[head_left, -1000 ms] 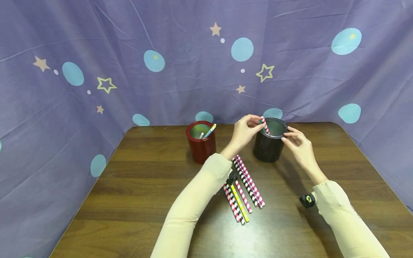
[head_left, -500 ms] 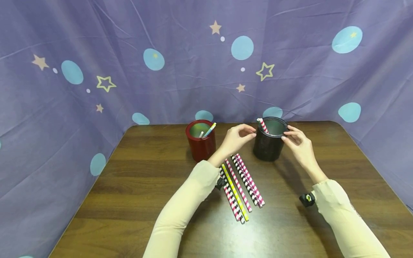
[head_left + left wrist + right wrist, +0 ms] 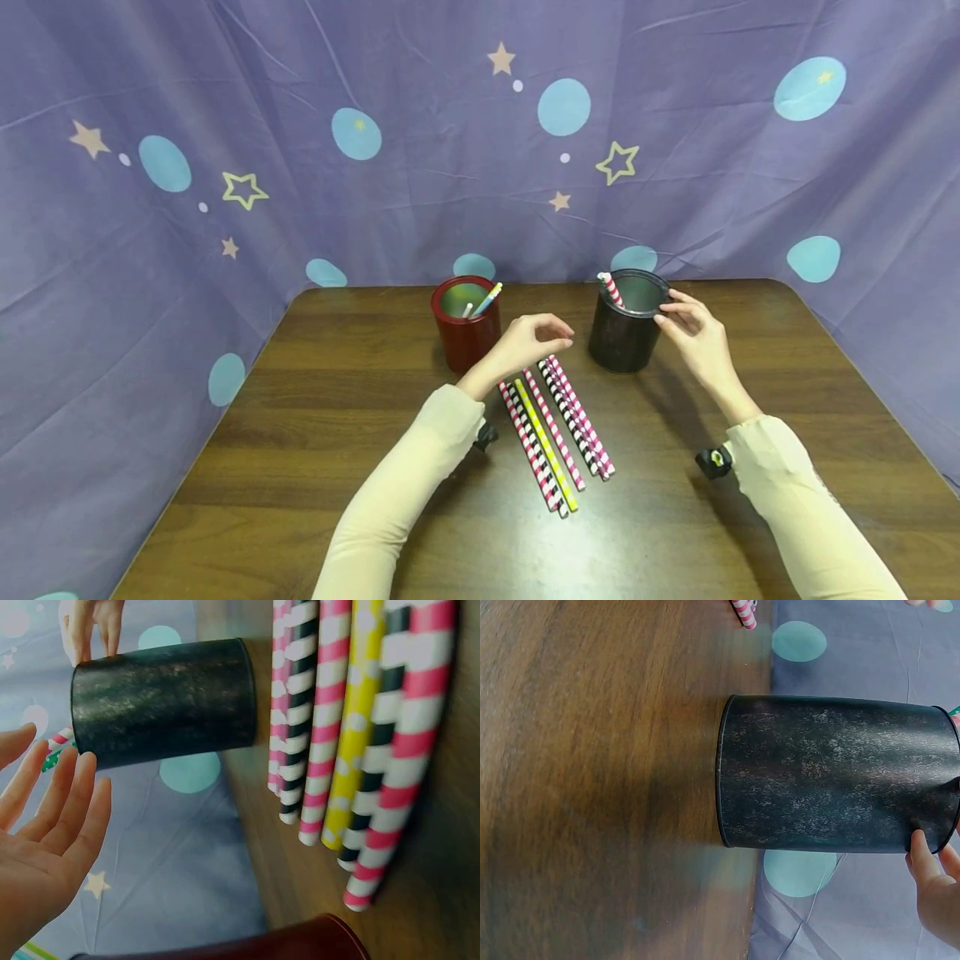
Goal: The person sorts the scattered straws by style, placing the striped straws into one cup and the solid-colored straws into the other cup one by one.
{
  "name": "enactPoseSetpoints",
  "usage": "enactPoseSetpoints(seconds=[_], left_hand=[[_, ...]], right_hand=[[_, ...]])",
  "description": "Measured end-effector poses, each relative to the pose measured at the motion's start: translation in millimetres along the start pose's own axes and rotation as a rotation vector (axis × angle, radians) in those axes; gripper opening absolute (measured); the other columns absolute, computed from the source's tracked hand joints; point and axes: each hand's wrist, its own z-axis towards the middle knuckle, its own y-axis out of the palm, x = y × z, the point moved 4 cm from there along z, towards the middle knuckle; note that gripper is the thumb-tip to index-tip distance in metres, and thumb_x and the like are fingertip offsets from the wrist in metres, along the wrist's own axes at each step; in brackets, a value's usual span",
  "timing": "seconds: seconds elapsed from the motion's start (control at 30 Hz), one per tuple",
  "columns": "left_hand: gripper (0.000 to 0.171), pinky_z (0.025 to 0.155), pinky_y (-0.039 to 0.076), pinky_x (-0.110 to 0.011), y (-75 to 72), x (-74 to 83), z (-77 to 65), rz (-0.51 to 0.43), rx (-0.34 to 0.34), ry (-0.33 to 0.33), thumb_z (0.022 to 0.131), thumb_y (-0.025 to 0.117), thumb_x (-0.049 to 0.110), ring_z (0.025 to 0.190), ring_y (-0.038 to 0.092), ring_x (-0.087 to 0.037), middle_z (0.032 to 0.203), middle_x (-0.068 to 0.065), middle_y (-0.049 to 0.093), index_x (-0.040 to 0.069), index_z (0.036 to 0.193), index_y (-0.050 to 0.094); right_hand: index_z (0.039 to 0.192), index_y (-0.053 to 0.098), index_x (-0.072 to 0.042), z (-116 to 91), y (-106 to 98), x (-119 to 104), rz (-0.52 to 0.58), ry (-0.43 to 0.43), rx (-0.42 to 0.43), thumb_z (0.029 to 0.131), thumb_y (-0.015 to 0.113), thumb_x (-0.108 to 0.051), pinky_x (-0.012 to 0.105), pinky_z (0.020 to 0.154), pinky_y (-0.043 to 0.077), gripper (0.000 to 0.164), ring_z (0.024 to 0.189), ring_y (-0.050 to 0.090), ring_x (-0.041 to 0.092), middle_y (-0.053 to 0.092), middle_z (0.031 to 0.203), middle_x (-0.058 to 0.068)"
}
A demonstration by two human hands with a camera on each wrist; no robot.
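Note:
My left hand (image 3: 531,340) hovers over the table between the two cans, fingers relaxed and holding nothing. Below it lies a row of striped paper straws (image 3: 558,446) in pink, black and yellow, also near in the left wrist view (image 3: 356,724). A black can (image 3: 624,337) stands upright to the right. Red-striped and green straws (image 3: 612,292) lean inside it against the left rim. My right hand (image 3: 693,333) holds that can by the right side of its rim; the right wrist view has the thumb (image 3: 922,859) against the dark wall.
A dark red can (image 3: 468,342) stands left of the black one, with a few straws (image 3: 487,300) leaning in it. Both cans are near the back edge of the wooden table (image 3: 300,433). A purple patterned curtain (image 3: 450,167) hangs behind.
My left hand has let go of the red-striped and green straws in the black can and moved left and toward me. The right hand has kept its place on the rim.

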Motion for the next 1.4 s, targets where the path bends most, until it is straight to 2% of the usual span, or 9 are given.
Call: enactPoseSetpoints(seconds=[0.23, 0.63, 0.73, 0.87, 1.0, 1.17, 1.3, 1.4], left_hand=[[0.018, 0.072, 0.047, -0.020, -2.5, -9.6, -14.6, -0.017, -0.078, 0.017, 0.081, 0.063, 0.013, 0.078, 0.059, -0.010, 0.087, -0.004, 0.065, 0.003, 0.096, 0.064], [0.017, 0.071, 0.047, -0.017, -5.3, -16.1, -41.7, 0.058, -0.154, 0.031, 0.080, 0.063, 0.011, 0.079, 0.059, -0.009, 0.090, -0.005, 0.065, 0.002, 0.095, 0.064], [0.017, 0.071, 0.048, -0.018, -4.9, -18.0, -47.6, 0.080, -0.175, 0.046, 0.080, 0.063, 0.012, 0.078, 0.060, -0.009, 0.089, -0.004, 0.065, 0.002, 0.094, 0.064], [0.017, 0.073, 0.049, -0.026, -4.1, -21.2, -55.8, 0.132, -0.200, 0.093, 0.080, 0.063, 0.013, 0.081, 0.058, -0.012, 0.089, -0.002, 0.064, 0.002, 0.093, 0.064], [0.018, 0.075, 0.048, -0.032, -3.6, -24.9, -64.1, 0.169, -0.219, 0.133, 0.079, 0.064, 0.012, 0.083, 0.058, -0.019, 0.088, -0.003, 0.063, 0.002, 0.093, 0.065], [0.020, 0.074, 0.047, -0.036, -2.0, -29.4, -73.0, 0.215, -0.253, 0.135, 0.078, 0.064, 0.013, 0.083, 0.058, -0.024, 0.089, -0.006, 0.062, 0.002, 0.094, 0.064], [0.019, 0.075, 0.046, -0.034, 1.1, -30.1, -79.1, 0.285, -0.276, 0.156, 0.076, 0.065, 0.015, 0.085, 0.057, -0.021, 0.089, -0.004, 0.062, 0.004, 0.092, 0.066], [0.019, 0.080, 0.044, -0.030, 3.9, -30.6, -82.8, 0.335, -0.291, 0.170, 0.074, 0.066, 0.016, 0.088, 0.056, -0.017, 0.090, -0.001, 0.062, 0.006, 0.090, 0.067]], right_hand=[[0.099, 0.053, 0.018, 0, 0, 1, -0.005, 0.005, -0.003, 0.080, 0.059, 0.005, 0.023, 0.092, 0.040, 0.024, 0.109, 0.050, 0.019, 0.044, 0.123, 0.029], [0.099, 0.053, 0.019, 0, 0, 2, 0.003, 0.003, 0.004, 0.080, 0.059, 0.006, 0.022, 0.092, 0.040, 0.023, 0.103, 0.052, 0.009, 0.044, 0.122, 0.029], [0.099, 0.053, 0.019, 0, -1, 1, -0.001, 0.005, 0.005, 0.080, 0.059, 0.006, 0.022, 0.092, 0.040, 0.023, 0.104, 0.052, 0.011, 0.044, 0.122, 0.029], [0.099, 0.053, 0.019, 0, 0, 1, -0.006, 0.008, -0.002, 0.080, 0.059, 0.006, 0.023, 0.092, 0.040, 0.023, 0.108, 0.051, 0.018, 0.044, 0.123, 0.029], [0.099, 0.053, 0.019, 0, 0, 0, -0.005, 0.012, -0.008, 0.080, 0.058, 0.005, 0.023, 0.093, 0.040, 0.024, 0.107, 0.051, 0.016, 0.044, 0.123, 0.029], [0.099, 0.053, 0.019, 0, 1, 0, 0.000, 0.012, -0.008, 0.081, 0.058, 0.005, 0.024, 0.093, 0.040, 0.024, 0.108, 0.051, 0.017, 0.044, 0.123, 0.029], [0.099, 0.053, 0.019, 0, 0, 1, 0.007, 0.010, -0.005, 0.080, 0.058, 0.006, 0.024, 0.092, 0.040, 0.023, 0.111, 0.050, 0.024, 0.044, 0.123, 0.029], [0.099, 0.053, 0.019, 0, 0, 2, 0.010, 0.009, -0.002, 0.080, 0.058, 0.007, 0.024, 0.092, 0.040, 0.023, 0.110, 0.050, 0.023, 0.044, 0.123, 0.029]])
